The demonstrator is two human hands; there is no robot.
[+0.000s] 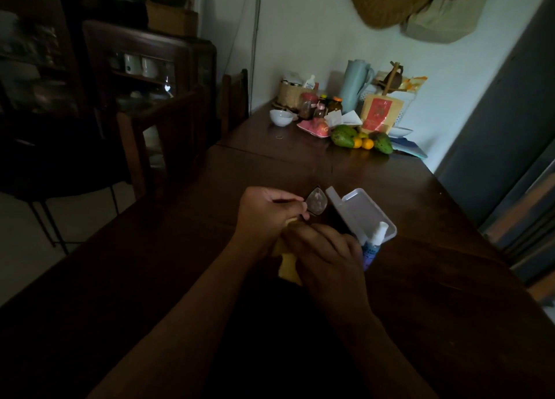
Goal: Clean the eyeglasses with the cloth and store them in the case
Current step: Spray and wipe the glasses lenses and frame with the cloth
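Your right hand (327,248), curled on the yellow cloth (286,268), sits beside the spray bottle (374,242) and open case (365,214) while your left hand (264,215) pinches the glasses (315,203) above the counter (426,284); a wide stroke could topple the bottle.

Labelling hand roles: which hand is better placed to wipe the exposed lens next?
Right, probably: the right hand holds the yellow cloth just beside the eyeglasses, whose frame the left hand pinches steady.

Only some red letters, roughly "NON", can be made out on the tote bag (444,11) at 1 o'clock.
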